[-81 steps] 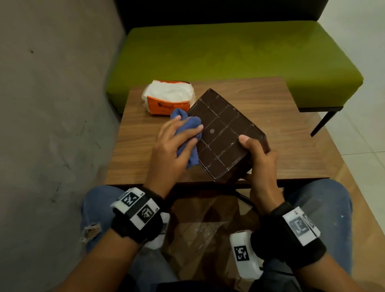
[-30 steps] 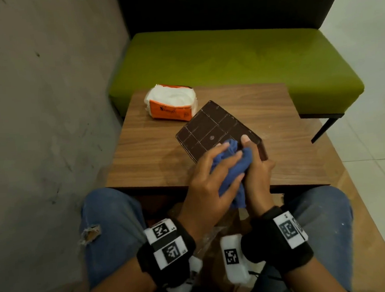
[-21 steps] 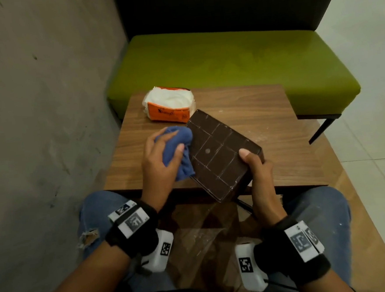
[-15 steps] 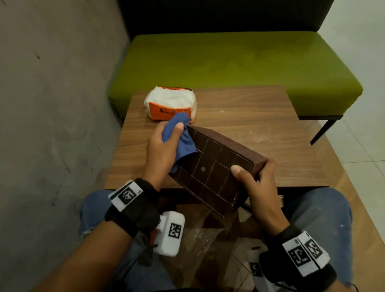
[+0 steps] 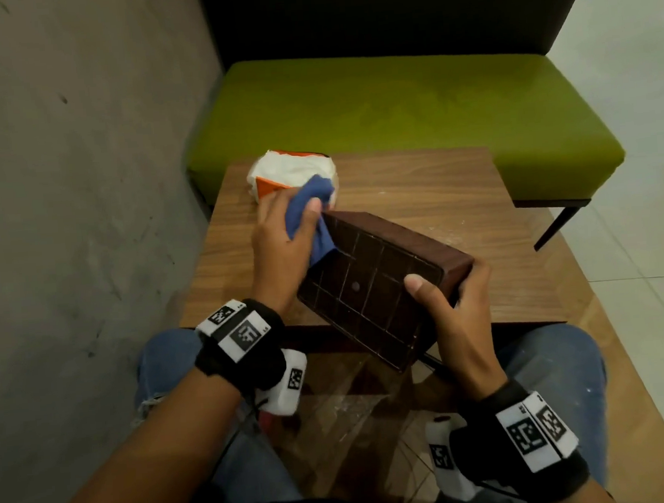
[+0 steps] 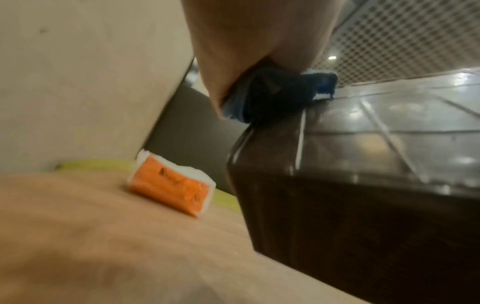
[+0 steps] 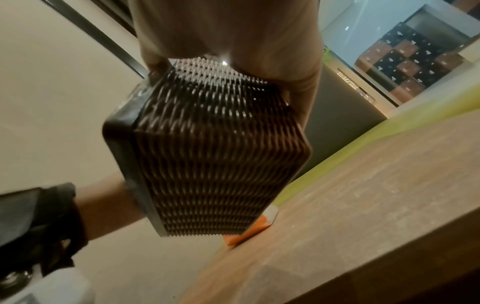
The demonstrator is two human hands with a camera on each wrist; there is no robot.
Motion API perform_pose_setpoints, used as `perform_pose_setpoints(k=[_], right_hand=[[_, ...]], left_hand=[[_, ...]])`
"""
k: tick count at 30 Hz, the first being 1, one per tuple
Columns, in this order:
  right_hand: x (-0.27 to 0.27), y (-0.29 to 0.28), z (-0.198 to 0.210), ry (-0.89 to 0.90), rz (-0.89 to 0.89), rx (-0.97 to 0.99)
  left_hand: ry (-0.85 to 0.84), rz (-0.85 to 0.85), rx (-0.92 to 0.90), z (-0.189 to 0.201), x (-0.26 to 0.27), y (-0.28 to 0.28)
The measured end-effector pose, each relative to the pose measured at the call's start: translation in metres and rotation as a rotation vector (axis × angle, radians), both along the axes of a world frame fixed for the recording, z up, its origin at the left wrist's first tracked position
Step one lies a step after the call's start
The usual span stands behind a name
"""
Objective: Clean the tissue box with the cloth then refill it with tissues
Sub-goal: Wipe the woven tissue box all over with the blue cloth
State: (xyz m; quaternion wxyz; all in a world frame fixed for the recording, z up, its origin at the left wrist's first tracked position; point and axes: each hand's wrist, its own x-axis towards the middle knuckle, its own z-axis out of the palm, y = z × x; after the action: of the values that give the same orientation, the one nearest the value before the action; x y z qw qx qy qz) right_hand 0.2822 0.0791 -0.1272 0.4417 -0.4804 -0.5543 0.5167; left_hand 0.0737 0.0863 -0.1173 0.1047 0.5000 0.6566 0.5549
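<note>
A dark brown tissue box (image 5: 380, 283) is tilted up over the near edge of the wooden table (image 5: 416, 190), its gridded face turned towards me. My right hand (image 5: 450, 302) grips its right end, thumb on the gridded face; the right wrist view shows the box's woven side (image 7: 215, 148) under that hand. My left hand (image 5: 286, 238) holds a blue cloth (image 5: 306, 214) bunched against the box's far left corner; the left wrist view shows the cloth (image 6: 270, 96) pressed onto the box (image 6: 363, 185). An orange-and-white tissue pack (image 5: 291, 173) lies at the table's back left, also in the left wrist view (image 6: 171, 185).
A green bench seat (image 5: 398, 101) with a dark backrest stands just behind the table. A grey concrete wall (image 5: 73, 171) runs along the left. My knees in blue jeans (image 5: 554, 365) sit under the near table edge. Pale floor tiles lie to the right.
The box has been tipped up steeper towards me. My left hand with the cloth has swept from the box's near side to its far left corner. My right hand has kept its hold.
</note>
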Motion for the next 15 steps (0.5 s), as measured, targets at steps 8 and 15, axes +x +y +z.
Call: perform_pose_setpoints(k=[8, 15], right_hand=[[-0.009, 0.015, -0.001, 0.219, -0.144, -0.163], [-0.035, 0.020, -0.011, 0.351, -0.240, -0.514]], left_hand=[[-0.349, 0.217, -0.022, -0.044, 0.025, -0.024], [-0.084, 0.108, -0.007, -0.038, 0.074, -0.045]])
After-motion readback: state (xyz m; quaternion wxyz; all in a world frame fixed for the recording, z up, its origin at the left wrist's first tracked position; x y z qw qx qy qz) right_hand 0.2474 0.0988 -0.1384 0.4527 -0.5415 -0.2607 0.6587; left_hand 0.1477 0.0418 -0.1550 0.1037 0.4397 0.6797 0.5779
